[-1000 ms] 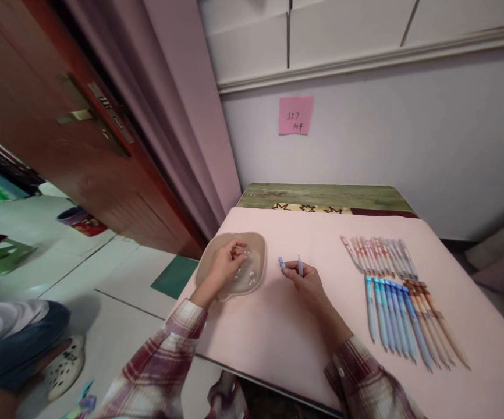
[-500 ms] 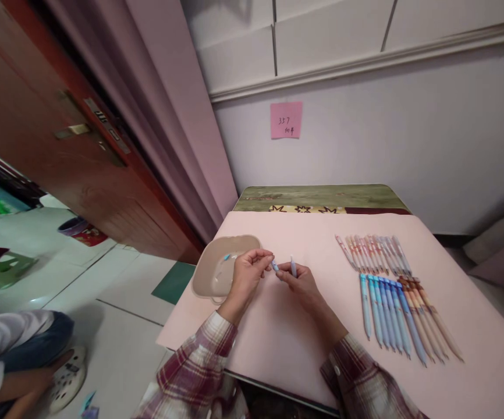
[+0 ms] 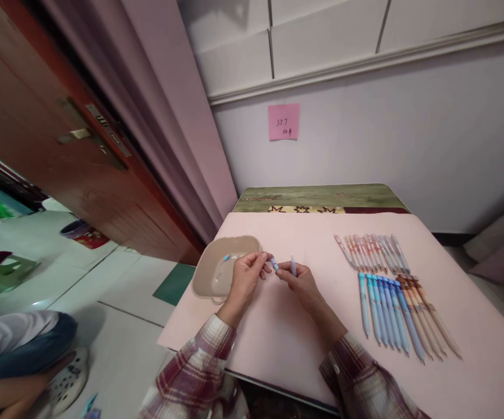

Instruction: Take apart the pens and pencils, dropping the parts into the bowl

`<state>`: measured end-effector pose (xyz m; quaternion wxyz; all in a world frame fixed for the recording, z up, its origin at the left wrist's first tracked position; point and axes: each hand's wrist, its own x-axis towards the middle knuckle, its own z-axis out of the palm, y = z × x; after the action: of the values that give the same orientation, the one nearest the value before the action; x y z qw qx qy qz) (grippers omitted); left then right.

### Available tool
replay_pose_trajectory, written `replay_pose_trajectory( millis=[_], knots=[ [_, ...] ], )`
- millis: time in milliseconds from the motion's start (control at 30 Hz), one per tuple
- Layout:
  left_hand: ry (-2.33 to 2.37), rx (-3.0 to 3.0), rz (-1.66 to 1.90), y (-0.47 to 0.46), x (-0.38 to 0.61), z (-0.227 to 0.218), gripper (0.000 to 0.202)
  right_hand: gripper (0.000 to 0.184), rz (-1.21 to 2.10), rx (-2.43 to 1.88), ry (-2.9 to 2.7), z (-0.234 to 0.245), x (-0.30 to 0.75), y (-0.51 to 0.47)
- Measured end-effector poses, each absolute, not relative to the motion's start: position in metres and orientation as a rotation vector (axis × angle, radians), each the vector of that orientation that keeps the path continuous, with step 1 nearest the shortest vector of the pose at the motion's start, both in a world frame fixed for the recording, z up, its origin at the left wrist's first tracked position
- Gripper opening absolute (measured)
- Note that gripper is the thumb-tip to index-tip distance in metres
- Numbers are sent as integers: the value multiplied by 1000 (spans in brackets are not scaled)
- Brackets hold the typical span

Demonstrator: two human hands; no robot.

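My right hand (image 3: pixel 303 285) is closed on a small blue-and-white patterned pen barrel (image 3: pixel 274 263), pinched at its lower end by thumb and forefinger. A slim pale-blue pen part (image 3: pixel 293 266) with a whitish tip stands up between the fingers of that same hand. My left hand (image 3: pixel 245 278) is pinched at the barrel's upper end; whatever lies between its fingertips is too small to make out. Just left of it sits a beige plastic basin (image 3: pixel 203 279), holding a bright blue piece (image 3: pixel 226 257) and some pale, translucent bits.
On the right of the pink-covered table (image 3: pixel 278 343) lie rows of pens: reddish and clear ones (image 3: pixel 372 253) behind, blue ones (image 3: pixel 385 314) and brown ones (image 3: pixel 426 317) in front. A pink note (image 3: pixel 284 122) is on the wall. A seated person's leg (image 3: pixel 25 349) shows at lower left.
My left fingertips have shifted slightly up along the barrel, and more of its patterned surface shows. My right hand has stayed nearly still. The view has tilted a little.
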<state>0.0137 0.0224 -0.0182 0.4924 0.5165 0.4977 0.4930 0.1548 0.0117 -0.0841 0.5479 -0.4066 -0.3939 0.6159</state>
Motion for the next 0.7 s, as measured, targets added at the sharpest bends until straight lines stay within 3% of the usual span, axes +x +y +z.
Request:
replay_pose_trajectory(
  millis=[333, 467, 633, 700],
  knots=[
    [1291, 1326, 1208, 34, -31, -11, 32, 37, 1479, -982, -903, -93, 154, 13],
    [1550, 1470, 1254, 60, -71, -10, 29, 41, 1498, -981, -843, -98, 155, 15],
    [1990, 1728, 907, 96, -113, -24, 2, 41, 1502, -992, -852, -101, 155, 14],
    [2000, 1754, 838, 103, -117, -33, 10, 40, 1500, -1001, -865, -101, 155, 13]
  ],
)
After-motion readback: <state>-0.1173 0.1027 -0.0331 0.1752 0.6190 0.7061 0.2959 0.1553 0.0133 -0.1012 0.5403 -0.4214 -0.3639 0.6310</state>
